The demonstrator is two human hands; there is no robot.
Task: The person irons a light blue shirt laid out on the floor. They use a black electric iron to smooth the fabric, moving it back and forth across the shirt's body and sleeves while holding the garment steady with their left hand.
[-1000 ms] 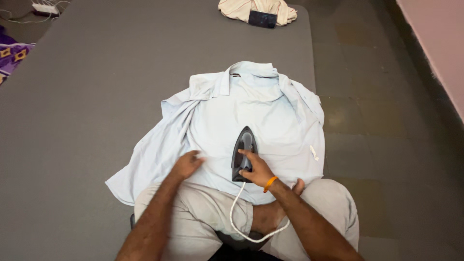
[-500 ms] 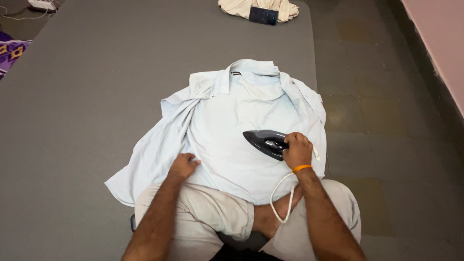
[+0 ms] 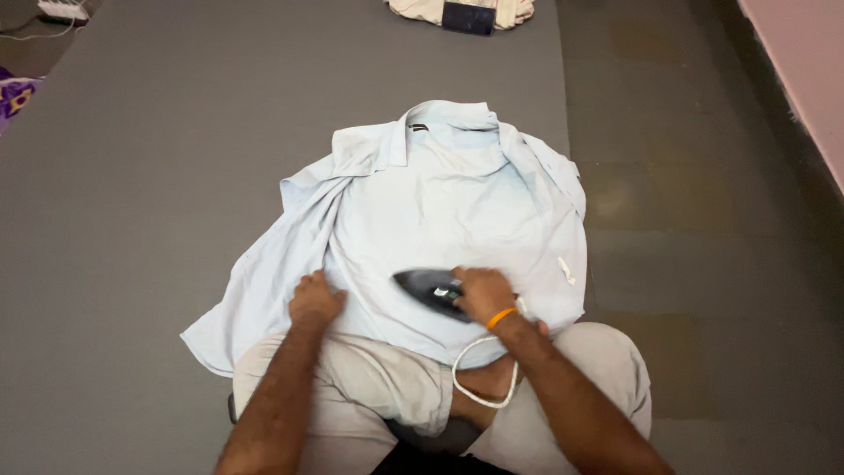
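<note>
Right hand: we see the right hand (image 3: pixel 482 293) clenched around the handle of the iron (image 3: pixel 428 288); an orange band sits on that wrist.
Iron: dark, lying soleplate down on the lower part of the shirt (image 3: pixel 440 211), nose pointing to our left.
Cord: a white cord (image 3: pixel 475 374) loops from the iron's rear down over our lap.
Left hand: the left hand (image 3: pixel 314 300) grasps nothing; it presses on the shirt's lower left edge, fingers curled, just beside the iron's nose.
Shirt: pale blue, spread open on the grey mat (image 3: pixel 176 176), collar at the far end, hem reaching our knees.
Far edge: a cream cloth (image 3: pixel 422 9) with a dark phone (image 3: pixel 468 18) on it.
</note>
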